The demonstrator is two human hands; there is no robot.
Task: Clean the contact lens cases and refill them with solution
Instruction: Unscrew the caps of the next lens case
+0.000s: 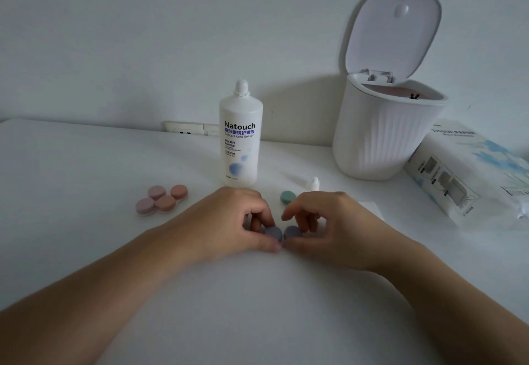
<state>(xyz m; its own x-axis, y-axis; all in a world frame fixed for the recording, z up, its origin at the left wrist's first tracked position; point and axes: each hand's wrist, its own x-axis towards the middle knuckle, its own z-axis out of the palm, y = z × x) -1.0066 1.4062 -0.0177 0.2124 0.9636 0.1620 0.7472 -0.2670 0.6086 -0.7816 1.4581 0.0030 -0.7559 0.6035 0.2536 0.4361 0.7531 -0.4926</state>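
Observation:
A grey-blue contact lens case (283,233) with two round caps lies on the white table in front of me. My left hand (229,221) pinches its left cap, and my right hand (329,227) pinches its right cap. A tall white solution bottle (241,136) stands just behind my hands, its cap on. Two pink and orange lens cases (161,199) lie together at the left. A green case (288,197) shows between my hands and the bottle, partly hidden. A small white bottle tip (314,184) pokes up behind my right hand.
A white ribbed bin (378,136) stands at the back right with its lid flipped up. A pack of tissue paper (469,170) lies to its right. A white tissue sheet (370,207) lies beside my right hand. A wall socket (189,128) sits behind the table.

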